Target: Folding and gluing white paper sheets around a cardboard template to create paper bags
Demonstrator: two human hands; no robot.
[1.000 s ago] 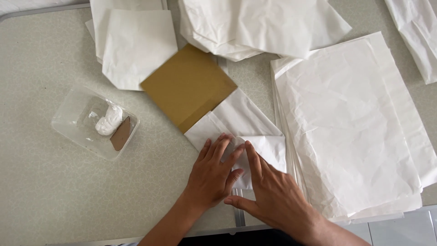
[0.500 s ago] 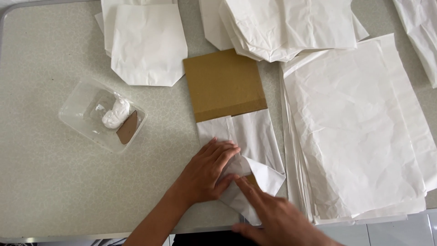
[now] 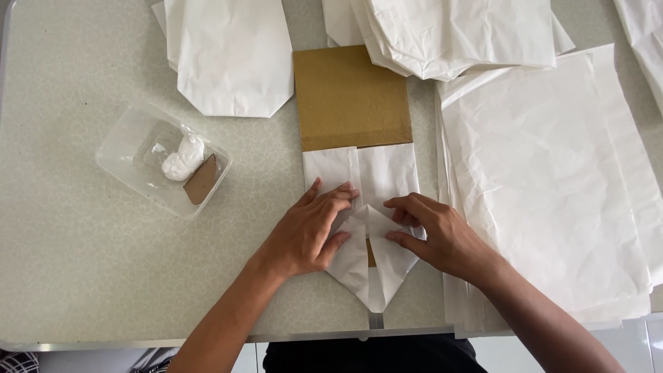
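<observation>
We see a white paper bag (image 3: 373, 207) being folded flat on the speckled table (image 3: 90, 276), wrapped around a brown cardboard template (image 3: 351, 97). The bag's lower end is folded into two diagonal flaps meeting in a point, with a sliver of brown cardboard showing in the gap between them.

Long axis runs away from us; the pointed end aims toward the near table edge, the cardboard sticks out past the far end.

Left hand (image 3: 307, 231) lies flat, fingers spread, pressing the left flap. Right hand (image 3: 435, 231) has fingertips (image 3: 395, 220) curled and bunched on the right flap's edge, pinching or pressing it; we cannot tell which. The two hands sit just beside each other, fingertips near but apart, bag directly beneath both.

Left of the left hand, well apart: a clear plastic tray (image 3: 128, 148) holding a white lump (image 3: 181, 159) and a small brown card scrap (image 3: 202, 181). Right of the right hand, touching its wrist side: a stack of flat white paper sheets (image 3: 552, 179). Beyond the fingers: more folded white bags (image 3: 231, 59), cut off at the frame top.

Most of the bag's middle is hidden under the hands. What the lump is cannot be made out.
</observation>
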